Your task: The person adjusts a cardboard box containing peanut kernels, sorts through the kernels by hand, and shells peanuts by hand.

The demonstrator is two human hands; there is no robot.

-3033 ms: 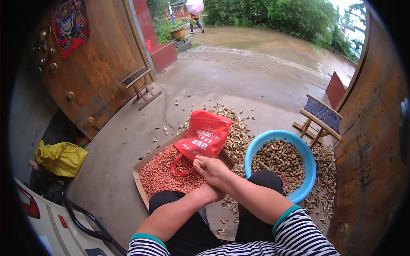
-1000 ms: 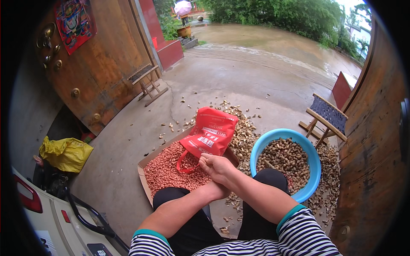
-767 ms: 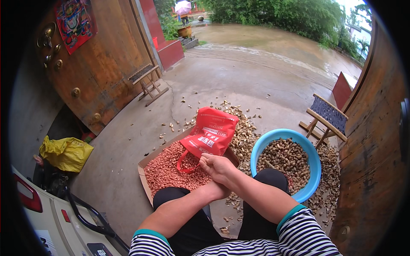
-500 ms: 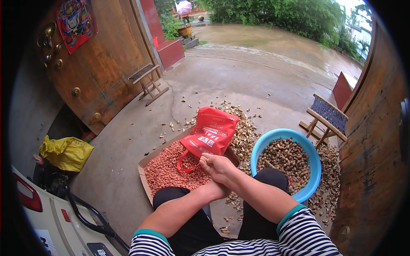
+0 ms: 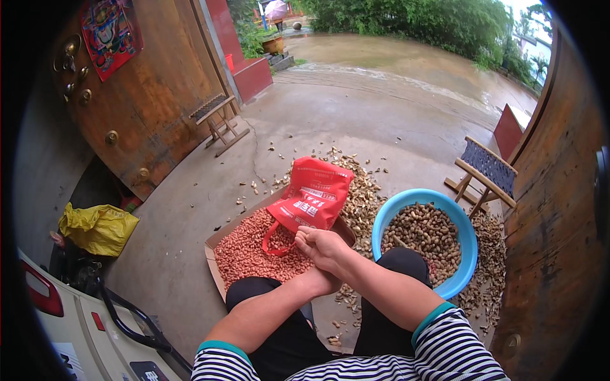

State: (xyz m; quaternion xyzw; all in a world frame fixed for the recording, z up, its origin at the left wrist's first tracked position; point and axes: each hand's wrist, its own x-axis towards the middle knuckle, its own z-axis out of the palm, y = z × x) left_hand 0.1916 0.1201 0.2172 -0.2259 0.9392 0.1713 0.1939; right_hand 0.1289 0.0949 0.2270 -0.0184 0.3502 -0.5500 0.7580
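My right hand point(image 5: 319, 246) is curled closed over the near edge of a red bag point(image 5: 314, 193), its fingertips bunched together. Whatever they hold, if anything, is too small or hidden to make out. Beneath the right wrist, my left hand point(image 5: 325, 283) is bent inward, its fingers out of sight. The forearms meet at the wrists, above my knees. The bag lies across a shallow cardboard box point(image 5: 211, 257) of shelled reddish peanut kernels point(image 5: 244, 251), one handle loop resting on the kernels.
A blue basin point(image 5: 471, 247) of unshelled peanuts point(image 5: 422, 235) stands by my right knee. Broken shells point(image 5: 362, 209) litter the concrete. Folding stools point(image 5: 486, 171) stand at both sides. At left are a yellow bag point(image 5: 98, 228), a pale vehicle point(image 5: 70, 317) and a wooden door point(image 5: 146, 95).
The view has shifted very slightly. My right fingertips have moved a little against the bag's edge; otherwise hands, bag and basin stay in place.
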